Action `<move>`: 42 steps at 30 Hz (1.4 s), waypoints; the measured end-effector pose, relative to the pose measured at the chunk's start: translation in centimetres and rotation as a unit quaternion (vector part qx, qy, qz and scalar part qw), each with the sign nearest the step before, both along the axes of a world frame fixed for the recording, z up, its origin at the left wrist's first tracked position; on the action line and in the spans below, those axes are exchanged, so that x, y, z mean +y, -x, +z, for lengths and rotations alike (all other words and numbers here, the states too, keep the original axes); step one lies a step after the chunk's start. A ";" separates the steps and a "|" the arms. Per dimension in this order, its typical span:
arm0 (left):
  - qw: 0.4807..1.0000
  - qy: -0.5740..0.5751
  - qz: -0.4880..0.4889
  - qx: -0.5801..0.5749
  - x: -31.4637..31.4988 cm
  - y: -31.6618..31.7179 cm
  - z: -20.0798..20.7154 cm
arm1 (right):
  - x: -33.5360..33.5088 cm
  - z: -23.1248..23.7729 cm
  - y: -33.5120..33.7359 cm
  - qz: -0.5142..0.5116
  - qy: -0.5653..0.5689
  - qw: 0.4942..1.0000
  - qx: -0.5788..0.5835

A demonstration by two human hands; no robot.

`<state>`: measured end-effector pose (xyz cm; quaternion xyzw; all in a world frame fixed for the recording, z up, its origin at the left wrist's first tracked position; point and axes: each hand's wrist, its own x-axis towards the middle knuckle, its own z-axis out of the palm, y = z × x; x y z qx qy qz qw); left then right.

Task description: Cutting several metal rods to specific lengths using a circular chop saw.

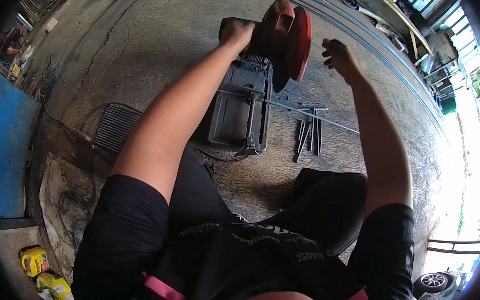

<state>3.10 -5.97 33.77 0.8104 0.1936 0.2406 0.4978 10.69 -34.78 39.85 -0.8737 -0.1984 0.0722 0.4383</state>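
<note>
In front of me on the ground stands a cut-off saw (284, 24) with a red blade guard and a dark base (231, 121). My left hand (238, 33) is closed round the dark part of the saw, left of the guard. The blade's dark lower edge (280, 81) shows under the guard. A thin metal rod (310, 115) lies across the base and sticks out to the right. My right hand (340, 57) hovers in the air right of the guard, holding nothing, its fingers bent and apart. Several short dark metal pieces (310, 134) lie below the rod.
A dark ribbed panel (116, 127) lies left of the saw. Long metal bars (367, 42) run along the ground at the far right. A blue panel (4, 142) stands at left, above a yellow jug (34, 261). Another person (15, 42) is at far left. A parked car (437, 295) shows lower right.
</note>
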 end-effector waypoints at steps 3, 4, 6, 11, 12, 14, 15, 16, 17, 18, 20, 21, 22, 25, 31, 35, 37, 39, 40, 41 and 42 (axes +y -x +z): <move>0.988 0.080 -0.097 0.093 -2.5 4.2 1.2 | -2.4 -0.8 3.0 0.018 0.012 1.000 -0.019; 0.980 0.072 -0.124 0.141 -0.5 4.2 0.5 | -1.5 -0.2 4.7 0.036 0.028 0.997 -0.063; 0.980 0.095 -0.127 0.116 -0.3 4.3 0.4 | -2.3 -0.7 5.6 0.029 0.044 0.984 -0.169; 0.985 0.117 -0.125 0.024 -0.6 4.0 2.3 | -3.6 -3.3 7.3 -0.087 -0.021 0.979 -0.183; 0.991 0.038 -0.112 -0.065 -0.3 3.5 2.9 | -3.3 -3.1 6.7 -0.058 -0.034 0.981 -0.182; 0.980 -0.126 -0.060 -0.142 -1.9 3.9 4.2 | -2.7 -2.2 7.0 -0.062 -0.041 0.980 -0.187; 0.980 -0.124 -0.068 -0.140 -3.5 3.7 4.9 | -3.0 -2.6 6.7 -0.070 -0.039 0.980 -0.185; 0.958 -0.183 -0.060 -0.212 -4.3 3.9 5.7 | -2.7 -2.5 6.6 -0.071 -0.030 0.981 -0.179; 0.929 -0.237 -0.052 -0.281 -5.1 4.2 6.5 | -2.4 -2.7 6.5 -0.073 -0.019 0.982 -0.172; 0.941 -0.225 -0.079 -0.241 -5.8 4.6 7.2 | -2.0 -3.0 6.6 -0.076 -0.020 0.982 -0.170; 0.921 -0.273 -0.073 -0.269 -5.8 4.5 7.3 | 0.1 -3.3 6.8 -0.050 -0.018 0.980 -0.190; 0.898 -0.317 -0.070 -0.297 -5.9 4.5 7.3 | 0.8 -3.3 6.9 -0.037 -0.017 0.979 -0.200; 0.911 -0.313 -0.072 -0.258 -7.3 4.4 7.6 | 0.2 -4.0 6.1 -0.016 -0.025 0.976 -0.214; 0.919 -0.334 -0.082 -0.192 -7.9 5.5 8.9 | 1.6 -3.8 7.0 -0.057 0.005 0.977 -0.208; 0.899 -0.329 -0.100 -0.272 -6.2 3.8 7.2 | 2.3 -4.0 6.2 -0.063 -0.038 0.978 -0.197; 0.989 -0.073 0.037 -0.121 -5.8 4.1 4.9 | 1.6 -4.5 5.6 -0.091 -0.054 0.977 -0.188; 0.928 -0.084 0.348 -0.107 -3.0 3.6 -3.1 | 3.7 -3.5 6.4 -0.064 -0.054 0.976 -0.200; 0.984 0.030 0.166 0.051 -3.9 6.7 -11.7 | 4.4 -4.5 6.5 -0.053 -0.082 0.979 -0.179; 0.981 -0.046 0.120 0.144 -8.8 8.0 -13.2 | 2.3 -5.5 5.7 -0.071 -0.094 0.979 -0.169; 0.958 -0.030 0.023 0.286 -10.5 9.1 -14.5 | 1.3 -6.7 4.9 -0.081 -0.093 0.978 -0.170; 0.937 0.003 -0.050 0.345 -11.8 10.4 -16.2 | 0.5 -9.3 3.7 -0.154 -0.096 0.977 -0.112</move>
